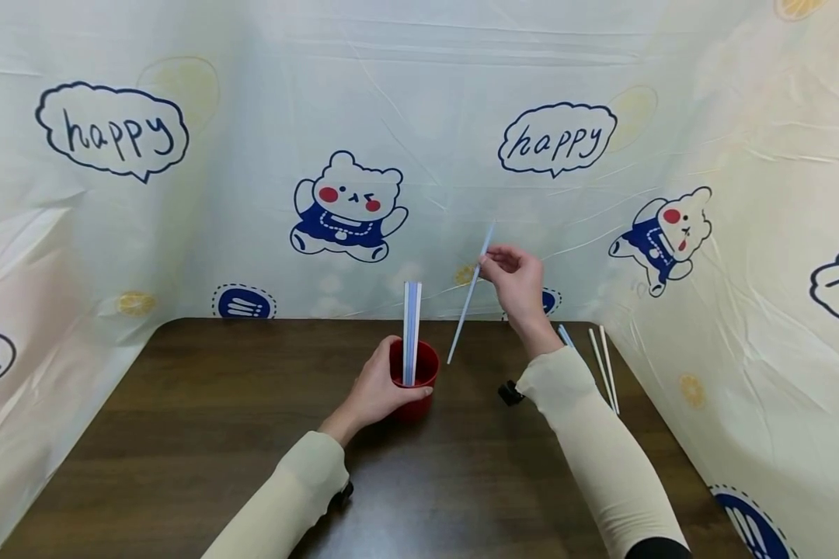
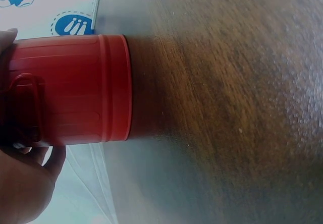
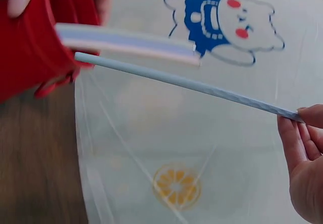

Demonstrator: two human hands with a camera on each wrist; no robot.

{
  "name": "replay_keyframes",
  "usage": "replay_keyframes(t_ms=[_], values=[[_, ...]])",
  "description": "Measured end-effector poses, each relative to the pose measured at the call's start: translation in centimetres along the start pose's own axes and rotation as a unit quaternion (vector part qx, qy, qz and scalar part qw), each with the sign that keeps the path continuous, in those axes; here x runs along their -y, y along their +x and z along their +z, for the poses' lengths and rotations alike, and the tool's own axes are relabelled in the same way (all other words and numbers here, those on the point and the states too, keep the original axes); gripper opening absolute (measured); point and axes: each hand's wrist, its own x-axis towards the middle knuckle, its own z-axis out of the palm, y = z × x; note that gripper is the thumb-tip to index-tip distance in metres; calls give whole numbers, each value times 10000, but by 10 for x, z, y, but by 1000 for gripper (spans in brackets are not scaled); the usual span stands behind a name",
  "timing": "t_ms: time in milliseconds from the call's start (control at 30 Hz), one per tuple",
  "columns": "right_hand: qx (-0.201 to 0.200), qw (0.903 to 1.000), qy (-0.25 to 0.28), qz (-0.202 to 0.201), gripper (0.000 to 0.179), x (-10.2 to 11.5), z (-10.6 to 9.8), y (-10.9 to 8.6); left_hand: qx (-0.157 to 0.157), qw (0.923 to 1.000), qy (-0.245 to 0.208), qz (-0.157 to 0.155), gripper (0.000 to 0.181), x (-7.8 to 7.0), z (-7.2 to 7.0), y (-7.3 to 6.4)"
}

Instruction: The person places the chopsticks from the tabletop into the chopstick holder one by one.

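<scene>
My left hand grips a red pail near its rim, thumb across the front. The left wrist view shows the pail's ribbed side and a wire handle. Several white and blue straws stand upright together inside it, their lower ends hidden by the wall. To the right, my right hand pinches a light blue straw near its upper end between thumb and fingertips. This straw slants down toward the pail, its lower end beside the rim in the right wrist view.
Two white straws and some blue straws lie on the brown table at the right, partly behind my right sleeve. A printed sheet with bears and lettering hangs behind the table and along its sides.
</scene>
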Motion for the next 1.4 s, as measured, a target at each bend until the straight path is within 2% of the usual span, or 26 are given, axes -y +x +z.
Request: replay_keyframes(t_ms=[167,400,567,733,1400], values=[[72,9995,11,-297,27,8,19,-2,-39,10000,-5,10,87,-1,-2,0],[344,9939,-757,-720,23,-10,29,-12,-10,10000,-48,-4,88,-2,-1,-2],[524,9912,-1027,-644,20,-26,26,-19,-32,10000,-52,-62,89,0,1,-5],[663,9911,-968,-633,22,-37,27,-22,-69,9999,-80,-27,88,1,1,-3],[1398,9817,-1248,-336,17,-71,48,-49,-76,9999,-84,98,86,1,1,1]])
